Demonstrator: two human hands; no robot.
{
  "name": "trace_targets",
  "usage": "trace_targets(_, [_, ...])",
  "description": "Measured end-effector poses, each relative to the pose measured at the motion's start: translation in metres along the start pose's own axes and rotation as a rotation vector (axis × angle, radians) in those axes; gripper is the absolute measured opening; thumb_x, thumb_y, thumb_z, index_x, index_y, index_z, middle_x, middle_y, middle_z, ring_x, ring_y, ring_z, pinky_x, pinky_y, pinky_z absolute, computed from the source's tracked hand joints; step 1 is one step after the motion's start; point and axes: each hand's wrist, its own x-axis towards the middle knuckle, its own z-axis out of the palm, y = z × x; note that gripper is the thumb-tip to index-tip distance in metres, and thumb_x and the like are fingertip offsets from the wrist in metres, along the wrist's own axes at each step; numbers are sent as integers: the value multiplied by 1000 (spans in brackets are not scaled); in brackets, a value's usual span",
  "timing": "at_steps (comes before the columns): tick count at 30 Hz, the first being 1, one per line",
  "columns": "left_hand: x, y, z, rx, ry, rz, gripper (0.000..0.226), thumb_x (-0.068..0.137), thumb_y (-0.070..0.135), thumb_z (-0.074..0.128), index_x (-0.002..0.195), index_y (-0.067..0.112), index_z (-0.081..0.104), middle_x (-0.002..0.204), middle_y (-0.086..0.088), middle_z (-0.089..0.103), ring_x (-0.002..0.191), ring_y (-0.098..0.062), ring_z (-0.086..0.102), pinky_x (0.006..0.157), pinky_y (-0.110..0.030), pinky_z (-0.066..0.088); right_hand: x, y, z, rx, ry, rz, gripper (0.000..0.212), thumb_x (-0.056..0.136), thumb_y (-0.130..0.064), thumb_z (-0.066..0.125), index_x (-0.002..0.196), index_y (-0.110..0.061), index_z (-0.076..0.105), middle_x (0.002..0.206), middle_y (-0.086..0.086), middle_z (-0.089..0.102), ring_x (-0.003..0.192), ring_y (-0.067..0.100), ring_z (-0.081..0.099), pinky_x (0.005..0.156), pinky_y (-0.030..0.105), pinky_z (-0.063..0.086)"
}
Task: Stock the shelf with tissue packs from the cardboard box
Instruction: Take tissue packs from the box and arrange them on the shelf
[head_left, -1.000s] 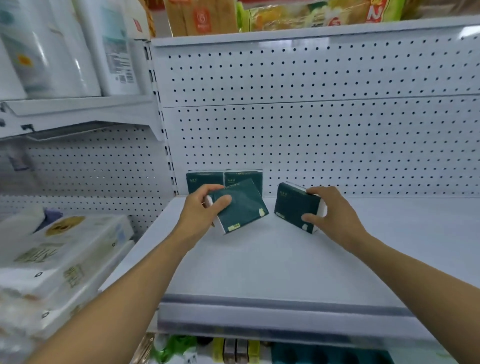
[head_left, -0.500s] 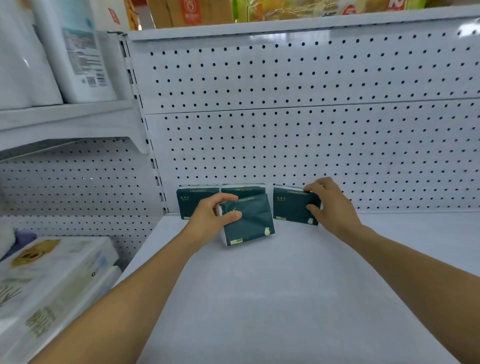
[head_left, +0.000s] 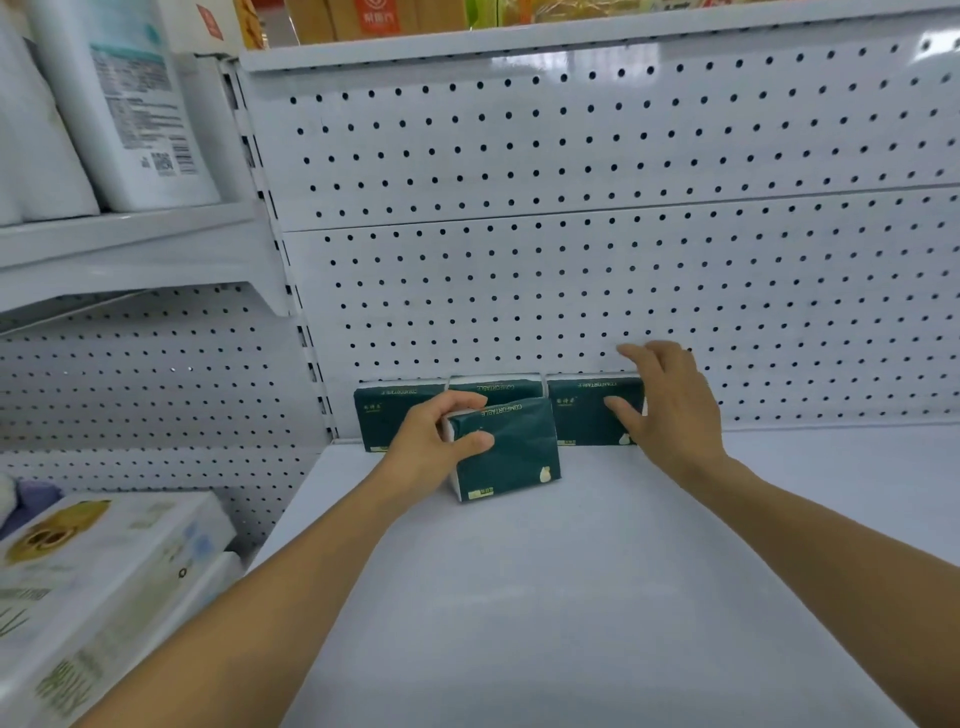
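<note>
Dark-green tissue packs (head_left: 397, 415) lining up at twelve o'clock against the pegboard (head_left: 571, 260), right hand (head_left: 667, 410) pressing the third pack (head_left: 587, 410) with loose fingers, left hand (head_left: 434, 447) gripping a fourth pack (head_left: 511, 452), leaving most of the shelf (head_left: 571, 597) probably awaiting stock.

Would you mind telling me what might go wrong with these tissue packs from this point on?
1. The front pack in the left hand stands tilted, askew to the back row; released like this, it may tip over.
2. The right hand rests on the right pack, fingers splayed; drawing back could drag it off the pegboard.
3. Pushing the front pack in may shift the left pack.
</note>
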Motion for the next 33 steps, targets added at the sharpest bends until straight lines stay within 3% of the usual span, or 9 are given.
trace_targets(2, [0,5,4,-20,-20,26,41,82,20,80,111,43,63,119,13,64,102,-22,63,95,-41,55,-3,-17,-12,128,2,-143,58,83,-38,73,133,-21,51,125,4,53,113,20,49,83,34,47])
trace_targets(4, [-1,14,16,-52,-54,65,47,80,17,81,117,38,61,118,7,65,94,-18,65,91,-37,56,-6,-36,-23,206,-231,-251,65,80,-51,70,137,-31,45,129,-7,52,115,13,46,91,31,41])
trace_targets(6, [-4,25,32,-64,-117,103,53,80,19,82,123,37,57,117,6,64,90,-14,65,90,-38,56,-11,-41,-29,238,-430,-243,66,81,-49,71,139,-39,41,130,-14,52,115,6,46,94,30,41])
trace_targets(8, [-8,33,47,-27,-179,136,54,81,27,80,127,37,53,114,9,64,94,-15,65,92,-39,55,-17,-26,-36,283,-488,-175,57,82,-37,73,134,-40,48,122,-16,54,110,4,48,92,32,45])
trace_targets(11, [-8,38,65,189,-33,245,46,88,43,68,131,34,51,119,16,59,109,-1,56,97,-24,43,-24,14,-52,293,-461,-119,41,83,-25,73,120,-37,58,108,-17,56,100,5,52,87,36,49])
trace_targets(14, [10,36,74,500,253,411,47,93,45,60,136,31,48,134,13,52,126,-8,44,109,-32,28,-24,53,-69,215,-451,-49,37,85,-24,71,117,-38,58,104,-16,54,98,6,52,84,35,49])
trace_targets(19, [43,-1,85,1009,191,597,78,87,43,69,152,30,26,157,1,32,146,-23,25,122,-49,11,-20,102,-72,44,-336,53,42,88,-25,69,128,-31,57,122,-7,47,113,12,41,84,36,49])
trace_targets(22, [49,-12,87,1092,130,630,90,85,43,72,152,36,13,160,0,27,149,-23,20,122,-53,8,-15,111,-61,-13,-255,64,44,88,-22,69,130,-24,57,128,0,44,118,18,37,84,41,51])
trace_targets(33, [56,-17,90,1123,203,659,97,70,34,86,148,29,28,143,2,48,134,-21,35,118,-53,25,-5,99,-25,5,-124,2,44,85,-12,70,127,-19,58,137,9,38,124,24,34,71,41,52])
